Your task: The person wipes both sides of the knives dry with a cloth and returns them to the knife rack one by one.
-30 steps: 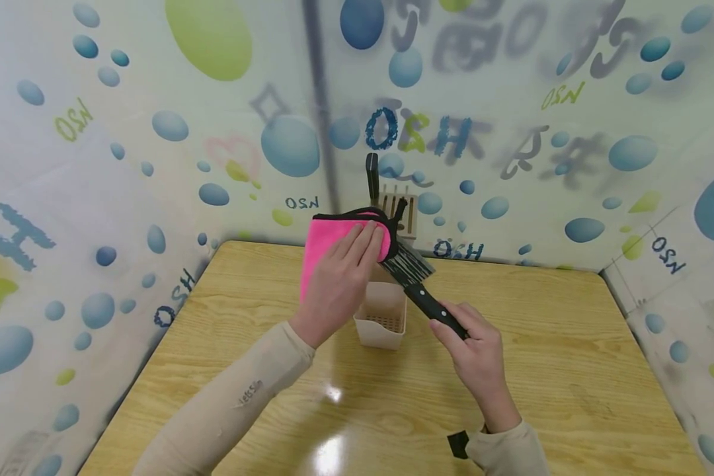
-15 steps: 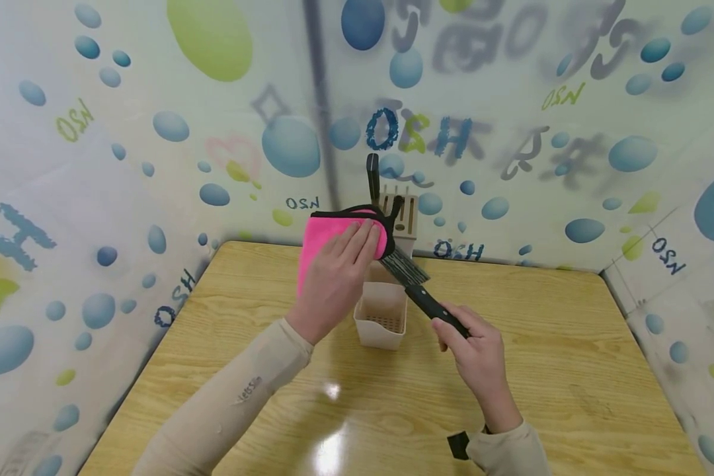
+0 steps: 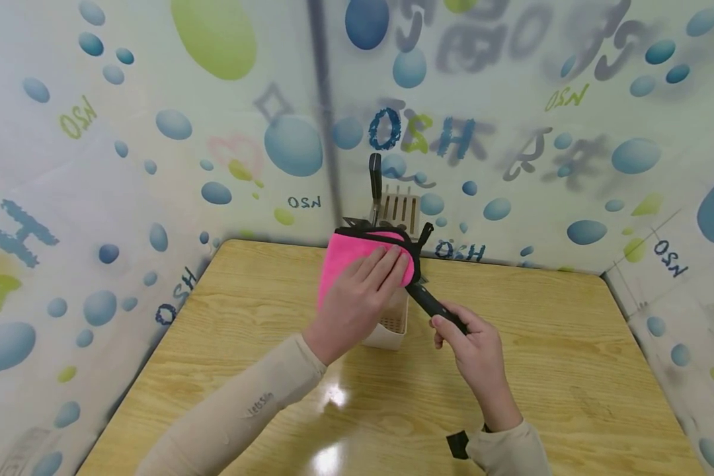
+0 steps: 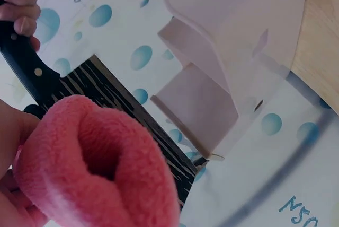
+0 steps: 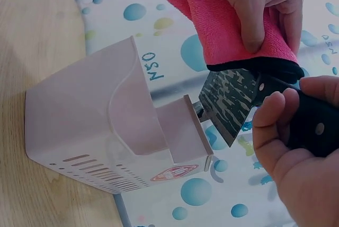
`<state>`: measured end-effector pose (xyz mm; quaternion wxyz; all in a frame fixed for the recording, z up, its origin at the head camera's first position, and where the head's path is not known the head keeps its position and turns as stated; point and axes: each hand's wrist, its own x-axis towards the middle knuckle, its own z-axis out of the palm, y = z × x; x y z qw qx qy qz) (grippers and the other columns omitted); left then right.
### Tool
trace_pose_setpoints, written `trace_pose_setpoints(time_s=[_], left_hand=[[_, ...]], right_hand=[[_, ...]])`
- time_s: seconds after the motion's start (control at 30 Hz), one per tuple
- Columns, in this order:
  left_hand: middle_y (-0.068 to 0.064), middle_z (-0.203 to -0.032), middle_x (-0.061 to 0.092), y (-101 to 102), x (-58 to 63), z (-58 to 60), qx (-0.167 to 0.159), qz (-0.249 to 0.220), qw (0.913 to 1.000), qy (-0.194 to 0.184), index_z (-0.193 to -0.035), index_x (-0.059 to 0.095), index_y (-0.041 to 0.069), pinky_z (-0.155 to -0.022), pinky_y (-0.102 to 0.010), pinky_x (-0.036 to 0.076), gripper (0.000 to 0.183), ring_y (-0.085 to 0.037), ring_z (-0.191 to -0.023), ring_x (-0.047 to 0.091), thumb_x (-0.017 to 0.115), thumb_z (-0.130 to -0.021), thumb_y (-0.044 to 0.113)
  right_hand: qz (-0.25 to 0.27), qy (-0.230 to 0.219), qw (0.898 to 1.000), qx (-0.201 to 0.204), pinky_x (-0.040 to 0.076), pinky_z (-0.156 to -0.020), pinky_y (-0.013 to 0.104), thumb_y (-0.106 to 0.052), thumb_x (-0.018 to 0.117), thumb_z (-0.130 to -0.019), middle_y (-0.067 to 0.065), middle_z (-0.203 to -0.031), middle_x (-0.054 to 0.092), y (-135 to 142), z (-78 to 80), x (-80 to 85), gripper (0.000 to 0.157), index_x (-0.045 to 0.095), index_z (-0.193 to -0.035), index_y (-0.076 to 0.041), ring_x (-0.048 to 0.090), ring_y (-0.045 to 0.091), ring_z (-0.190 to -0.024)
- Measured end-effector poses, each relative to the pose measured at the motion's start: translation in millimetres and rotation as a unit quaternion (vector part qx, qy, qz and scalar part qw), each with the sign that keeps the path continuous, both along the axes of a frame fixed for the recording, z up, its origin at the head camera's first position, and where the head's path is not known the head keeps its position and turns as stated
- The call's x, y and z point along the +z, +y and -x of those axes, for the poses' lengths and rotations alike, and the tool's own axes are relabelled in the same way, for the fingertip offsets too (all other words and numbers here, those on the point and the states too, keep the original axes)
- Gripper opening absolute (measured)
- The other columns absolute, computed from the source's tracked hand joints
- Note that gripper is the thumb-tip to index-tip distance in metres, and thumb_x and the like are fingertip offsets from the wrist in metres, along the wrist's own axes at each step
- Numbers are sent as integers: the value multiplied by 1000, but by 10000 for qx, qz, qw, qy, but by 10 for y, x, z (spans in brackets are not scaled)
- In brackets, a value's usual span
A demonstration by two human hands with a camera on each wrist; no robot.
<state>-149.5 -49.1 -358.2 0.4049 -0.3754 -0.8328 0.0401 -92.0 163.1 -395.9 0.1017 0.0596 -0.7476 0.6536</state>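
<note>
My right hand (image 3: 476, 350) grips the black riveted handle of a cleaver (image 3: 433, 308) over the table. The cleaver's dark, streaked blade (image 4: 132, 110) points up and left, away from me. My left hand (image 3: 357, 294) pinches a pink, black-edged cloth (image 3: 342, 258) around the blade, thumb on one face and fingers on the other, close to the handle. In the right wrist view the cloth's edge (image 5: 254, 63) lies across the blade's handle end, and a lower part of the blade (image 5: 225, 99) shows bare. Much of the blade is hidden by the cloth in the head view.
A pale plastic knife holder (image 5: 79, 105) stands on the wooden table (image 3: 559, 370) behind and below my hands, with a slotted upper part (image 3: 401, 211). Another black knife handle (image 3: 375, 175) rises from it. Patterned sheeting (image 3: 512, 79) encloses the table's back and sides.
My left hand has slid the cloth right and down along the blade toward the handle, covering the part that showed there. The right hand stays nearly in place.
</note>
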Motion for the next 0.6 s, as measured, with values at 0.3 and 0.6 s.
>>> trace_pose_setpoints(time_s=[0.3,0.6], left_hand=[[-16,-136,66,90,-20,-116,-113,135,9998,122,-139,62,-1,-105,-36,55,35,-30,-122,66,53,-106,5],[-18,-131,67,162,-79,-204,-386,224,9968,666,-136,63,-4,-100,-35,58,37,-30,-117,68,45,-105,5]], right_hand=[[93,-16,9995,308,59,-64,27,-3,62,-102,4,-86,69,5,11,6,25,69,-122,9,65,16,-69],[305,38,9976,616,61,-65,27,1,54,-104,24,-96,67,-2,24,6,27,64,-125,14,65,15,-72]])
